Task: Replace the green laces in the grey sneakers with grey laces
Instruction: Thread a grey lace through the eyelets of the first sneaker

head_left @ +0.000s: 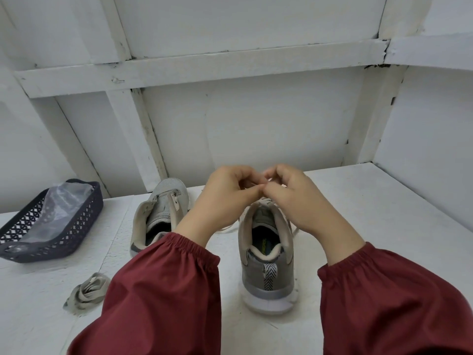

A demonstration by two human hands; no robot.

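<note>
1. Two dark red sleeves are filling the nearest part of the view, gathered at the wrists.
2. A coiled lace bundle, greyish, is lying on the white table at the near left, apart from both shoes.
3. A grey sneaker is standing upright between the forearms, its heel facing the camera.
4. The left hand and right hand are hovering over that sneaker's tongue, fingers curled and fingertips meeting, pinching a pale lace whose strands are trailing out on both sides of the shoe.
5. A second grey sneaker is sitting just left of the first, partly behind the left forearm, its tongue area open.
6. A dark lattice basket is resting at the far left, holding a clear plastic bag.
7. A white panelled wall is standing behind the table.
</note>
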